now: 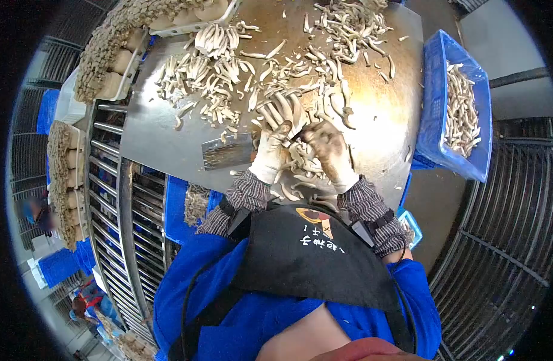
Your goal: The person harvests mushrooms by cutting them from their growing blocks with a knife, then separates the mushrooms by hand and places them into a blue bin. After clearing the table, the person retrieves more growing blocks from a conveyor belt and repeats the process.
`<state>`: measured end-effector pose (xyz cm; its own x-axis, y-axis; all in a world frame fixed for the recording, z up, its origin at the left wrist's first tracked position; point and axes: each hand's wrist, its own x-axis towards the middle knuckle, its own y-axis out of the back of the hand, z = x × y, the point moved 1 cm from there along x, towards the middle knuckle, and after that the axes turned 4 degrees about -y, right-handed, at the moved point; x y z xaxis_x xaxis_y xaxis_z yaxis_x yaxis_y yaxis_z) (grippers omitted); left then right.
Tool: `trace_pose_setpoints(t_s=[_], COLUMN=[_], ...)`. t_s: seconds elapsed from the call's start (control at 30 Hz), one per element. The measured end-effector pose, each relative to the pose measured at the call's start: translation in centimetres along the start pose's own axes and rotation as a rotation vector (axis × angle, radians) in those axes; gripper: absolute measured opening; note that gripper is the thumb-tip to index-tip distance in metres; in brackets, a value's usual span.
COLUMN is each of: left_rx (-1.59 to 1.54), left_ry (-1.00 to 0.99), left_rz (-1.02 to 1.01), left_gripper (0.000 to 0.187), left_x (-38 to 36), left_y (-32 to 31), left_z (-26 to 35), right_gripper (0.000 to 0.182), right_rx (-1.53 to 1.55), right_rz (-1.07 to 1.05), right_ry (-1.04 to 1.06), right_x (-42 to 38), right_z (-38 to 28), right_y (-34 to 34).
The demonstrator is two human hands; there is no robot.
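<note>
My left hand (270,151), in a white glove with dark-stained fingers, is closed on a mushroom cluster (282,109) with long pale stems. My right hand (329,150), in a heavily stained glove, is closed beside it. A small dark knife-like tool (296,137) juts from its fingers against the cluster's base; its handle is hidden. Loose mushrooms (342,99) lie around both hands and in front of them. To the left of my left hand, a flat, scraped metal plate (227,151) lies on the steel table (385,120).
A blue lined crate (433,114) of mushrooms stands to the right. Mushroom piles (207,78) cover the table's far side. White trays (123,75) with mushroom blocks sit at the left, by a roller conveyor (108,174). Another blue crate (176,210) stands below the table edge. People are farther left.
</note>
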<state>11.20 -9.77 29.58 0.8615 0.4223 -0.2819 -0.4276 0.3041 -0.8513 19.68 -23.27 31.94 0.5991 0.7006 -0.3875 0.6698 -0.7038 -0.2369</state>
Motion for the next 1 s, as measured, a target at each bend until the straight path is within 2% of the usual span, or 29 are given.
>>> trace_pose_setpoints(t_s=[0.03, 0.07, 0.1, 0.17, 0.2, 0.23, 0.27, 0.3, 0.33, 0.37, 0.4, 0.43, 0.5, 0.53, 0.57, 0.63, 0.67, 0.7, 0.77, 0.83, 0.9, 0.93, 0.97, 1.0], left_rx=[-0.013, 0.271, 0.558, 0.452, 0.361, 0.270, 0.072, 0.093, 0.353, 0.617, 0.872, 0.874, 0.344, 0.274, 0.272, 0.636, 0.754, 0.754, 0.634, 0.536, 0.248, 0.246, 0.379, 0.510], left_ry=[0.001, -0.122, -0.241, -0.235, -0.236, -0.240, -0.076, -0.004, -0.184, -0.361, -0.338, -0.332, -0.148, -0.149, -0.154, -0.145, -0.275, -0.274, -0.208, -0.234, -0.049, -0.051, -0.077, -0.102], left_rz=[0.002, -0.036, -0.070, -0.059, -0.062, -0.068, -0.090, 0.054, 0.002, -0.051, -0.050, -0.056, -0.130, -0.100, -0.103, -0.110, -0.191, -0.191, -0.106, -0.095, -0.122, -0.122, -0.132, -0.137], left_gripper=[0.058, 0.054, 0.051, 0.051, 0.052, 0.052, 0.054, 0.055, 0.055, 0.056, 0.060, 0.060, 0.069, 0.071, 0.071, 0.085, 0.087, 0.087, 0.086, 0.081, 0.074, 0.074, 0.073, 0.071], left_x=[0.3, 0.4, 0.4, 0.8, 1.3, 1.7, 1.5, 1.1, 0.9, 0.6, 0.9, 0.6, 0.3, 0.2, 0.2, -0.3, -0.7, -0.7, -0.3, -0.2, 0.2, 0.2, 0.1, -0.2], left_y=[-0.2, -0.3, -0.2, 1.9, 2.9, 3.8, 2.6, 2.0, 1.2, 0.0, 1.6, 1.8, 0.4, -0.3, 0.0, 1.0, 0.1, 0.4, 1.2, 1.8, 2.1, 2.1, 2.2, 2.3], left_z=[0.2, 0.4, 0.4, -0.7, -1.1, -1.3, -0.1, 0.2, 0.5, 0.7, 0.5, 0.4, 1.2, 1.6, 1.8, 1.8, 1.6, 1.6, 1.8, 2.2, 2.9, 2.8, 2.5, 2.2], right_gripper=[0.031, 0.027, 0.027, 0.032, 0.035, 0.035, 0.036, 0.038, 0.040, 0.028, 0.029, 0.030, 0.030, 0.024, 0.030, 0.030, 0.034, 0.038, 0.038, 0.036, 0.033, 0.033, 0.032, 0.032], right_rx=[0.068, 0.016, 0.007, -0.175, -0.012, -0.016, 0.089, 0.193, 0.246, -0.040, -0.121, -0.200, 0.091, 0.381, 0.361, 0.158, 0.001, -0.015, 0.038, 0.136, 0.232, 0.098, -0.038, -0.040], right_rz=[0.094, 0.151, 0.151, 0.155, 0.093, 0.093, 0.101, 0.108, 0.079, 0.258, 0.203, 0.149, 0.131, 0.112, 0.097, 0.125, 0.153, 0.129, 0.102, 0.035, -0.029, 0.023, 0.076, 0.075], right_ry=[0.078, 0.226, 0.216, 0.114, 0.122, 0.124, 0.120, 0.117, 0.213, 0.291, 0.304, 0.319, 0.231, 0.206, 0.218, 0.147, 0.176, 0.262, 0.184, 0.175, 0.163, 0.236, 0.306, 0.301], right_x=[0.6, 1.1, 1.4, 1.7, 1.8, 2.0, 2.0, 1.7, 1.1, 1.1, 1.5, 1.9, 1.9, 1.8, 1.6, 0.7, 1.0, 1.1, 0.8, 0.5, 0.9, 1.4, 1.7, 1.9], right_z=[0.3, -0.2, -0.5, -0.9, 0.2, 0.9, 1.2, 0.2, -0.6, -1.0, -0.7, -0.1, 0.7, 1.4, 0.7, -0.4, 0.0, 0.0, 0.1, 0.4, 1.1, 1.8, 1.9, 2.0], right_y=[0.0, -0.4, -0.5, -0.9, -0.6, -0.4, -0.5, -1.3, -2.8, -3.8, -3.2, -2.3, -1.1, -0.9, -1.0, -1.4, -1.9, -2.2, -2.1, -2.0, -1.8, -1.4, -1.4, -1.2])
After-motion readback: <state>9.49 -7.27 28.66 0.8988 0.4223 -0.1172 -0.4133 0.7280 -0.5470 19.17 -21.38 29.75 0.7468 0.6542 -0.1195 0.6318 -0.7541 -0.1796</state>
